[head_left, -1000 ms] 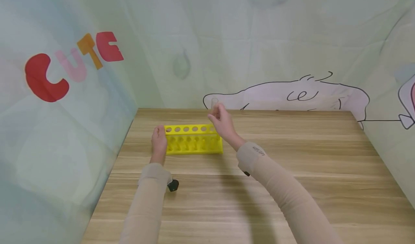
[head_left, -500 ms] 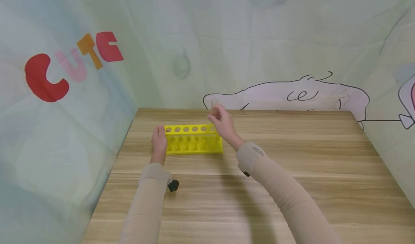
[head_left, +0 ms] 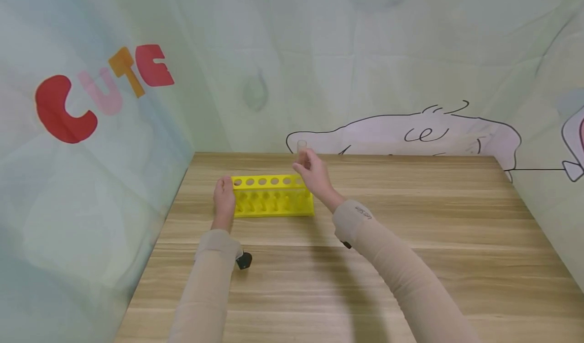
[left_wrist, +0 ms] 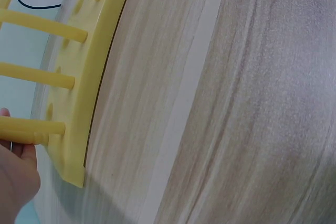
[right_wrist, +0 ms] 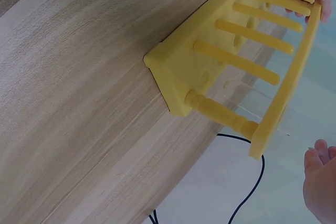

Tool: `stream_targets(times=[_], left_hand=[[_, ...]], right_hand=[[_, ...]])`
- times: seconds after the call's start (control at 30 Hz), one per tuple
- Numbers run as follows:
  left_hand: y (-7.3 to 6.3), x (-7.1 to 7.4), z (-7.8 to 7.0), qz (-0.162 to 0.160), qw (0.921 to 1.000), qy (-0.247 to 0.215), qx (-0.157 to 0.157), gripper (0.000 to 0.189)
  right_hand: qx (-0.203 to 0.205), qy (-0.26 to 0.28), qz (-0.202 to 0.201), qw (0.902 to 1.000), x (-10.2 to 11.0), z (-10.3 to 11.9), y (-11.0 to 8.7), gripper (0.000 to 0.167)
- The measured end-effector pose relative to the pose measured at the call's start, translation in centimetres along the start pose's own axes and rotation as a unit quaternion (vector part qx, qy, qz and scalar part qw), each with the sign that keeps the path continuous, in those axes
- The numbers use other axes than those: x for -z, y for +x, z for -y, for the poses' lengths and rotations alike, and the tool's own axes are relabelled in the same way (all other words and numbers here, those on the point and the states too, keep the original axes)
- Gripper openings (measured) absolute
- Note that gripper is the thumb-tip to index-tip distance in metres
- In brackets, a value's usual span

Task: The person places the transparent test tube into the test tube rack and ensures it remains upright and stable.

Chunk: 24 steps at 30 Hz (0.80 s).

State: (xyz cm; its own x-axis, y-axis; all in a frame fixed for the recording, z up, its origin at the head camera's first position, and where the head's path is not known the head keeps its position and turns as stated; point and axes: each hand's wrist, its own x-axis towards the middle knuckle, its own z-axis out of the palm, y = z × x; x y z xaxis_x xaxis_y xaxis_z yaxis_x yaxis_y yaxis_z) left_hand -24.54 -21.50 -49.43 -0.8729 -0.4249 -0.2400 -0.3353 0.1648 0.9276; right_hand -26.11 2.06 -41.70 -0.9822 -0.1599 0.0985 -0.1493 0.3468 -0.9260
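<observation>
A yellow test tube rack [head_left: 274, 213] with a row of round holes stands upright on the table. My left hand [head_left: 224, 198] grips its left end, and in the left wrist view the fingers [left_wrist: 29, 156] lie around the end post. Above the rack's right end, my right hand [head_left: 316, 173] pinches a clear test tube [head_left: 301, 144], whose open top sticks up past the fingers. In the right wrist view the tube's lower part [right_wrist: 244, 98] shows faintly between the top bar and the base, inside the rack's near end.
The wood-grain table [head_left: 410, 221] spreads to the right and in front of the rack. A printed cloth [head_left: 255, 69] hangs behind the far edge and along both sides. A small black device [head_left: 244, 260] is strapped at the left wrist.
My right hand and the test tube have sunk very slightly over the rack's right end. The left hand and the rack stay where they were.
</observation>
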Motion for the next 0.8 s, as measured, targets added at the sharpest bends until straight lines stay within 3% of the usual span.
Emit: stream_targets(times=[0.8], left_hand=[[-0.22, 0.12, -0.03, 0.009, 0.9999, -0.002, -0.01, 0.049]], right_hand=[[-0.024, -0.027, 0.03, 0.9989, -0.08, -0.45, 0.5, 0.025]])
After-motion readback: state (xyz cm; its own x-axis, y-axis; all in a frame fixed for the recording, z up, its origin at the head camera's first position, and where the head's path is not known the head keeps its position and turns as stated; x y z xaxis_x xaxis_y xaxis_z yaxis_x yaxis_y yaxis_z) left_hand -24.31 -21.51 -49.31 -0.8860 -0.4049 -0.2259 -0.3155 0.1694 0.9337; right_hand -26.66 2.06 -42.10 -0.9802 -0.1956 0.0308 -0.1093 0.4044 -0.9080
